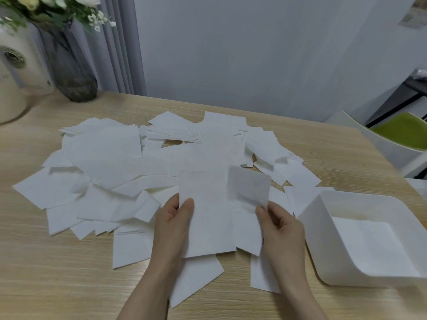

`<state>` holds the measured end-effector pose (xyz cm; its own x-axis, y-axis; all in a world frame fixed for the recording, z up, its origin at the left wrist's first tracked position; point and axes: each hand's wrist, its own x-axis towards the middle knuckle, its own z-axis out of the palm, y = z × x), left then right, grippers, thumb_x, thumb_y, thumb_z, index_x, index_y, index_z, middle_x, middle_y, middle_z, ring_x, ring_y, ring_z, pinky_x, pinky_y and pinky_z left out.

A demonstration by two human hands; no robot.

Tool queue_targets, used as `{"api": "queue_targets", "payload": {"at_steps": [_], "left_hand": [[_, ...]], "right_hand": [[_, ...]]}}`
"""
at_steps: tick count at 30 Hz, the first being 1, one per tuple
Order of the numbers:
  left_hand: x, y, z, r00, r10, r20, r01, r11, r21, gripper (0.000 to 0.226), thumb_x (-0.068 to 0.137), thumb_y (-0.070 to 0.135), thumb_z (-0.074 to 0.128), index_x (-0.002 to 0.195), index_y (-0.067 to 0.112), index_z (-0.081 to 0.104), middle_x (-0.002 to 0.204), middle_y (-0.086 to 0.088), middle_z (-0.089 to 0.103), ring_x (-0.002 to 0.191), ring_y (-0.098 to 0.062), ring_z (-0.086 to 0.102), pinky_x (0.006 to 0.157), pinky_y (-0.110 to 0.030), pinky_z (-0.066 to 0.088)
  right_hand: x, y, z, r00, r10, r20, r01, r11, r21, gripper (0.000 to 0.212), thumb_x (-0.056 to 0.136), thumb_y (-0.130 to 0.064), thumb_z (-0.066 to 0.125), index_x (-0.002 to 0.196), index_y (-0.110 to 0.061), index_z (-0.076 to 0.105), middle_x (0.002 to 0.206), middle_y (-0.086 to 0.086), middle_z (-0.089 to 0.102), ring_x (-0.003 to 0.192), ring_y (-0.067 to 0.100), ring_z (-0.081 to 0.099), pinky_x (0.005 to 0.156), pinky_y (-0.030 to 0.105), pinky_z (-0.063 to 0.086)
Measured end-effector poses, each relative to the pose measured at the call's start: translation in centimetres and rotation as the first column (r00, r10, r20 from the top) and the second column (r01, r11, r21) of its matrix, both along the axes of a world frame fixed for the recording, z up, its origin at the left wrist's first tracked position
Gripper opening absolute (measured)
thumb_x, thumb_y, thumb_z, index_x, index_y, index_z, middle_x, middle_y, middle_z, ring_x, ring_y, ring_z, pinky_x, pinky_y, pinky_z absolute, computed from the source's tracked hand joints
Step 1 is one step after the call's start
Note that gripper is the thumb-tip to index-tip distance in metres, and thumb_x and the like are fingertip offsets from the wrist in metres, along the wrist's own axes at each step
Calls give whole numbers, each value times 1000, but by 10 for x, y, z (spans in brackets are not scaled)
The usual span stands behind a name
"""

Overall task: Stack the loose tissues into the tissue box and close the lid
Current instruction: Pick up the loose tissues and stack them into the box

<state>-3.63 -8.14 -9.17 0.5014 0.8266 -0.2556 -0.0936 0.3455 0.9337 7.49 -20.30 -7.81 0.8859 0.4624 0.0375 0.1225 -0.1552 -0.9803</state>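
Left hand (pixel 172 224) and right hand (pixel 280 227) each pinch a side of one tissue (pixel 212 215) (thumbs on top), left of the open tissue box (pixel 323 218).

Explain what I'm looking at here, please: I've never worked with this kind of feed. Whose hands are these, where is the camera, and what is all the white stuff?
There is no machine here: a person works with two bare hands. The single picture comes from a wide-angle camera worn on the person's head, looking forward and down.

The surface is a light wooden table. Spread across it lies a messy pile of loose white tissues. To the right stands the open white plastic tissue box, with some tissues already lying flat inside. I see no lid in this view.

The left hand and the right hand each pinch a side of one white tissue sheet, held above the pile. Its right part is folded over.

At the back left stand a dark glass vase of flowers and a cream-coloured appliance.
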Motion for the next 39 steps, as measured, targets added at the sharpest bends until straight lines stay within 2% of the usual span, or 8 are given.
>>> {"api": "queue_targets", "payload": {"at_steps": [4,8,11,15,21,29,33,39], "left_hand": [[0,0,-1,1000,-2,-1,2,1000,1,22,99,11,49,96,14,71,93,-10,75,85,-24,70,76,-39,54],[1,1,-3,1000,3,2,-3,1000,10,22,99,10,49,102,16,70,95,-3,76,88,-20,72,74,-34,56],[1,2,-4,1000,5,-2,-5,1000,27,22,99,9,49,107,17,68,96,-1,76,88,-18,72,75,-34,53],[1,2,-4,1000,-5,-23,6,999,46,22,100,13,48,108,19,67,96,0,76,89,-18,71,74,-32,53],[2,2,-3,1000,24,20,-24,1000,-3,23,102,21,47,98,18,70,94,-1,76,86,-14,70,76,-30,52],[3,6,-11,997,57,-52,-54,997,49,29,104,27,43,115,16,67,113,6,71,102,-2,65,83,-16,51],[3,8,-12,994,64,-84,-57,996,72,34,103,28,43,122,9,65,124,-4,66,119,-20,59,105,-43,45],[2,5,-7,997,54,-56,-52,998,30,40,103,36,41,118,6,64,123,-12,66,122,-28,57,107,-52,42]], "right_hand": [[5,-3,21,995,-95,-5,94,980,176,20,92,-10,60,95,-26,72,73,-14,72,68,-3,63,60,9,47],[10,0,31,992,-70,-106,100,945,312,21,90,-9,61,96,-26,72,78,-12,74,71,-1,67,61,13,51],[5,8,28,973,90,-211,-34,966,255,15,91,-10,60,94,-19,73,86,0,76,77,10,70,63,19,54],[-8,22,15,951,177,-252,-138,977,164,17,96,-13,54,96,-17,71,87,2,76,79,14,71,65,23,54],[-15,36,7,942,222,-251,-212,975,67,23,99,-10,49,100,-20,69,90,-2,76,85,13,71,68,20,53],[-18,38,7,945,243,-220,-241,970,35,24,100,-10,48,100,-21,69,90,-3,76,84,13,71,66,20,52],[-19,39,8,945,248,-214,-243,969,51,24,99,-9,49,99,-20,69,88,-1,76,81,11,71,65,19,52],[-19,38,10,948,250,-196,-244,968,54,24,99,-9,49,99,-21,69,86,-3,76,79,9,71,62,16,50]]}}
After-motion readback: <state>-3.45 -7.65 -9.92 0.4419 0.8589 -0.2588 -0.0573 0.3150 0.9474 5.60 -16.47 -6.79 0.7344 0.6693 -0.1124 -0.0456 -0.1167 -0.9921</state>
